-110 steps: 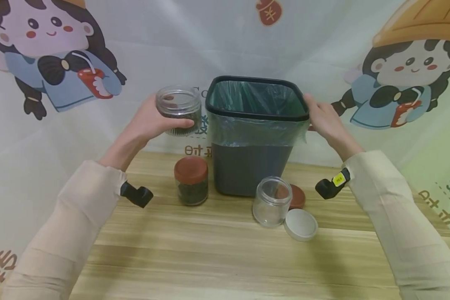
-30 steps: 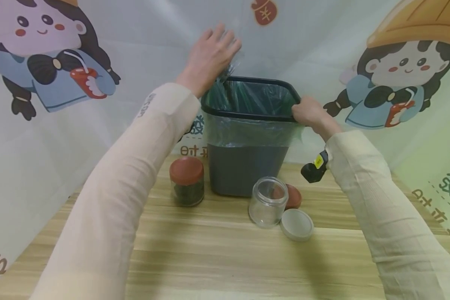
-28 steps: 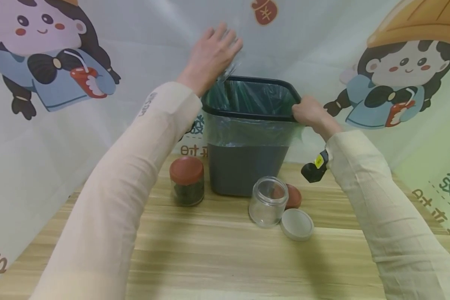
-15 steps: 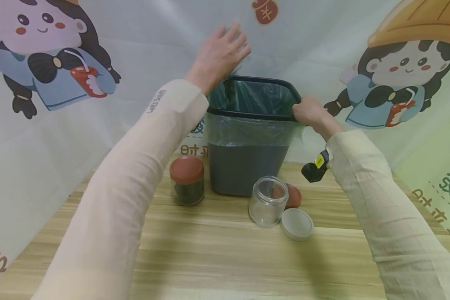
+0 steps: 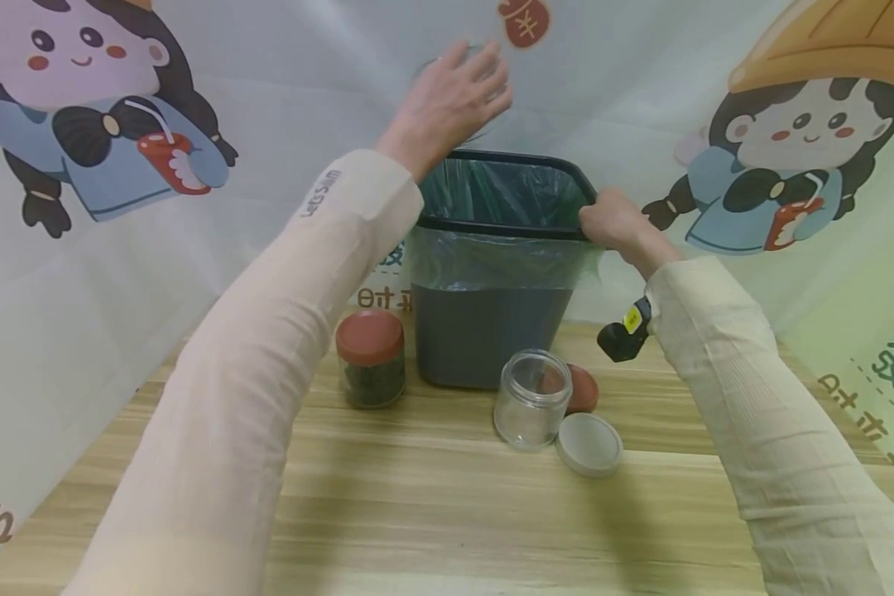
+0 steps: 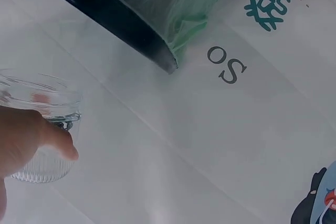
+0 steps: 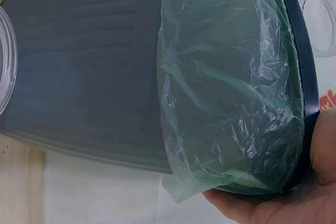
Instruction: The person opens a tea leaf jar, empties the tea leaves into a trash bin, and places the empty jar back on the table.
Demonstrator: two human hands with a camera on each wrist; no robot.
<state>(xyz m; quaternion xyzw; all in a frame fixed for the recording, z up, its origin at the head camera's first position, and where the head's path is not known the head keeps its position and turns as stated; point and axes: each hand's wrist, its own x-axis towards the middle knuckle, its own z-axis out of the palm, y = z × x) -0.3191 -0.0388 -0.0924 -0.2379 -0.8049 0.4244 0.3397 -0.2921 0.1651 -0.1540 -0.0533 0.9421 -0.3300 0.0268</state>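
Observation:
My left hand (image 5: 454, 103) is raised above the bin's far left corner and grips a clear ribbed jar (image 6: 44, 169), mostly hidden behind the hand in the head view. In the left wrist view the thumb presses the jar's side, and small dark bits show near its neck. My right hand (image 5: 618, 219) grips the right side of the black rim of a dark grey waste bin (image 5: 487, 331), its thumb and fingers around the rim in the right wrist view (image 7: 294, 203). A green translucent bag (image 7: 231, 87) lines the bin and folds over its outside.
On the wooden table (image 5: 447, 530), a red-lidded jar (image 5: 371, 360) with dark contents stands left of the bin. In front are a lidless clear jar (image 5: 534, 401), a whitish lid (image 5: 590, 445) and a red lid (image 5: 583, 389). A printed curtain (image 5: 305, 83) hangs close behind.
The left hand has carried the jar from left of the bin to above it and tipped it; dark contents streamed in, and no stream shows now. The right hand has closed on the rim.

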